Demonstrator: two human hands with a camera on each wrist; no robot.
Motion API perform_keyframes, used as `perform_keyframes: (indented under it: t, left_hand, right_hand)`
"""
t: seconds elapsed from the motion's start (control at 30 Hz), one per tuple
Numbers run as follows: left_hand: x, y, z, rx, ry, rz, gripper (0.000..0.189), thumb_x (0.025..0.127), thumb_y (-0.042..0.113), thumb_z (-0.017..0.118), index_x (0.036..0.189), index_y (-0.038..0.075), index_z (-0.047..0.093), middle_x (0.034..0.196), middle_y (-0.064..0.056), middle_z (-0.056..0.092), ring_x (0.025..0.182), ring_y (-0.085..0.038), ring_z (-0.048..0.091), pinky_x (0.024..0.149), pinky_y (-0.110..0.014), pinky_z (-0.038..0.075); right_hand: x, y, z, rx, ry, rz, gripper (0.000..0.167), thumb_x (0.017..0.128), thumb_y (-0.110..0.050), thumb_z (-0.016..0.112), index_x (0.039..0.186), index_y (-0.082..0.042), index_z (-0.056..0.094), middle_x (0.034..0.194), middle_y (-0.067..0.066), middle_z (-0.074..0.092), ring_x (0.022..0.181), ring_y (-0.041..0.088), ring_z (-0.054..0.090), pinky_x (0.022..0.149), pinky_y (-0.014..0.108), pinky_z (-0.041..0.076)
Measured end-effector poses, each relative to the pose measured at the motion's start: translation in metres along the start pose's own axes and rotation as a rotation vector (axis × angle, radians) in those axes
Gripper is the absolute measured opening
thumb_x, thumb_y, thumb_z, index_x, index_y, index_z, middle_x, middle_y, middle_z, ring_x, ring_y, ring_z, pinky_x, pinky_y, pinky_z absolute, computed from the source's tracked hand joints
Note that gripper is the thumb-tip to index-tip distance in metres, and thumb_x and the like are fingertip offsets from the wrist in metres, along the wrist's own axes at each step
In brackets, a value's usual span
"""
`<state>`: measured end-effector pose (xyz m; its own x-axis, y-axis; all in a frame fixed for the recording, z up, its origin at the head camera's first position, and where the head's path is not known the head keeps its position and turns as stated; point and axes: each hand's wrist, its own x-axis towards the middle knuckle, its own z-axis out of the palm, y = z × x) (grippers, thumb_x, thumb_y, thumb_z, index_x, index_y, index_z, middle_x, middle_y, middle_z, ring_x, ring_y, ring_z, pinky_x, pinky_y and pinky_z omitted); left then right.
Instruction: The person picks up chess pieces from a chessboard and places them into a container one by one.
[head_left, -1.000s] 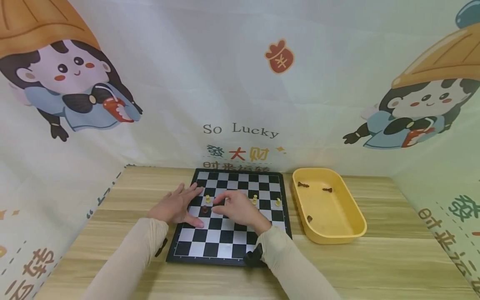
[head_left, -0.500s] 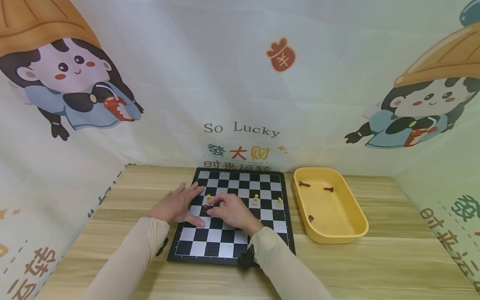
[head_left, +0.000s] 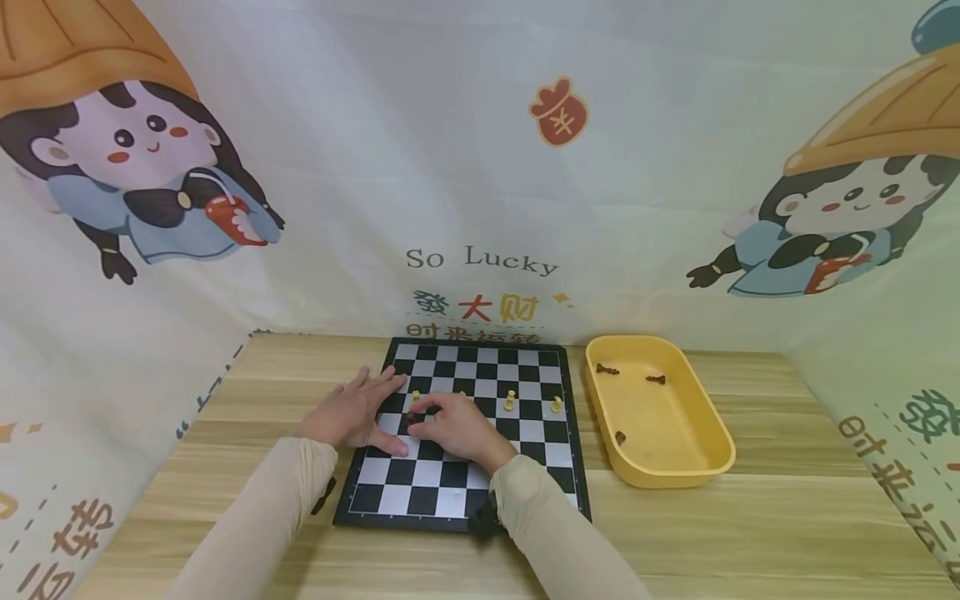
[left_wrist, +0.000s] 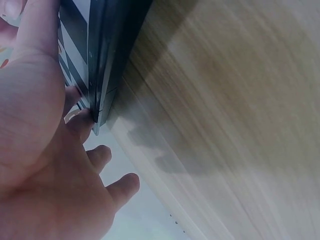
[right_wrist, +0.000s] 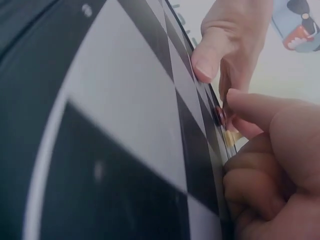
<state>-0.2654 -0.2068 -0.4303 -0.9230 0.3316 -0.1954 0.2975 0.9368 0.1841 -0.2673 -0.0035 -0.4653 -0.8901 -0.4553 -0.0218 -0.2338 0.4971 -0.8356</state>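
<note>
A black-and-white chessboard [head_left: 438, 472] lies on the wooden table. My right hand [head_left: 459, 429] reaches over its left half and pinches a dark brown chess piece [head_left: 412, 418] between thumb and forefinger. In the right wrist view the same dark piece [right_wrist: 220, 116] stands on the board at the thumb tip, partly hidden. My left hand [head_left: 352, 411] rests spread over the board's left edge, fingers extended. Just beyond the dark piece is a pale yellow chess piece [head_left: 416, 395]. Farther right on that row stand a yellow piece [head_left: 510, 400] and a yellow knight [head_left: 557, 404].
To the right of the board sits a yellow tray [head_left: 675, 478] with dark chess pieces lying in it, one of them a piece near its back wall [head_left: 607, 369]. A printed cloth [head_left: 480, 167] hangs behind the table. Another yellow piece [head_left: 462, 393] is mostly behind my right hand.
My right hand has moved left across the board to the dark piece, and its thumb and forefinger have closed around it. The left hand stays in place.
</note>
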Motion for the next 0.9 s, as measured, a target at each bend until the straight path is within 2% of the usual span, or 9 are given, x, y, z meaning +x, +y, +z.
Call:
perform_keyframes:
  t: [0.17, 0.23, 0.33, 0.4, 0.5, 0.6, 0.73, 0.9]
  left_hand:
    - [-0.001, 0.000, -0.001, 0.000, 0.005, 0.002, 0.119, 0.068, 0.068, 0.081, 0.160, 0.011, 0.033, 0.169, -0.018, 0.024, 0.154, -0.053, 0.017, 0.118, -0.073, 0.027]
    - [-0.001, 0.000, -0.001, -0.002, 0.003, 0.003, 0.119, 0.068, 0.068, 0.081, 0.160, 0.011, 0.032, 0.170, -0.017, 0.024, 0.154, -0.053, 0.017, 0.118, -0.073, 0.027]
    - [0.000, 0.000, 0.000, -0.004, 0.001, 0.003, 0.119, 0.067, 0.068, 0.081, 0.160, 0.011, 0.032, 0.170, -0.017, 0.023, 0.155, -0.052, 0.016, 0.119, -0.073, 0.027]
    - [-0.001, -0.001, 0.001, 0.002, 0.003, 0.006, 0.120, 0.067, 0.069, 0.081, 0.160, 0.011, 0.032, 0.170, -0.017, 0.024, 0.154, -0.053, 0.017, 0.118, -0.073, 0.027]
    - [-0.002, -0.001, 0.001, 0.000, 0.005, 0.009, 0.119, 0.067, 0.068, 0.081, 0.160, 0.011, 0.033, 0.169, -0.018, 0.024, 0.154, -0.053, 0.017, 0.118, -0.073, 0.028]
    - [-0.002, -0.001, 0.001, 0.004, 0.008, 0.013, 0.120, 0.067, 0.069, 0.081, 0.160, 0.010, 0.033, 0.169, -0.018, 0.025, 0.154, -0.054, 0.018, 0.117, -0.073, 0.028]
    - [-0.002, 0.000, 0.001, -0.007, 0.000, 0.002, 0.120, 0.067, 0.069, 0.081, 0.160, 0.011, 0.033, 0.170, -0.017, 0.024, 0.155, -0.052, 0.016, 0.119, -0.072, 0.027]
    - [0.000, -0.001, 0.001, 0.000, -0.004, -0.001, 0.121, 0.066, 0.070, 0.081, 0.160, 0.011, 0.033, 0.170, -0.017, 0.024, 0.155, -0.052, 0.017, 0.119, -0.072, 0.027]
  right_hand:
    - [0.001, -0.006, 0.003, -0.042, -0.006, 0.009, 0.029, 0.092, -0.026, 0.074, 0.120, -0.017, 0.074, 0.065, -0.005, 0.060, 0.059, 0.008, 0.049, 0.061, 0.021, 0.042]
    - [0.001, -0.008, 0.003, -0.068, -0.006, 0.007, 0.028, 0.092, -0.026, 0.074, 0.118, -0.017, 0.074, 0.076, -0.003, 0.069, 0.063, 0.007, 0.052, 0.067, 0.022, 0.045]
    - [0.001, -0.009, 0.004, -0.106, -0.004, 0.007, 0.026, 0.092, -0.024, 0.074, 0.117, -0.017, 0.075, 0.101, 0.001, 0.077, 0.078, 0.009, 0.059, 0.080, 0.027, 0.052]
    - [0.001, -0.011, 0.005, -0.125, -0.001, 0.018, 0.025, 0.093, -0.025, 0.073, 0.116, -0.017, 0.075, 0.117, 0.001, 0.076, 0.093, 0.011, 0.063, 0.092, 0.032, 0.054]
    - [0.000, -0.014, 0.006, -0.148, 0.009, 0.035, 0.023, 0.095, -0.026, 0.071, 0.116, -0.018, 0.075, 0.124, 0.001, 0.075, 0.107, 0.015, 0.066, 0.099, 0.037, 0.054]
    - [-0.001, -0.016, 0.007, -0.183, 0.026, 0.038, 0.020, 0.096, -0.026, 0.069, 0.114, -0.019, 0.076, 0.123, 0.000, 0.075, 0.107, 0.014, 0.067, 0.098, 0.035, 0.054]
    - [-0.001, -0.019, 0.008, -0.222, 0.048, 0.027, 0.016, 0.098, -0.024, 0.068, 0.110, -0.020, 0.076, 0.117, 0.000, 0.076, 0.094, 0.011, 0.063, 0.087, 0.029, 0.052]
    - [-0.001, -0.020, 0.008, -0.221, 0.060, 0.010, 0.013, 0.097, -0.022, 0.068, 0.107, -0.019, 0.077, 0.115, 0.000, 0.077, 0.090, 0.011, 0.061, 0.081, 0.027, 0.049]
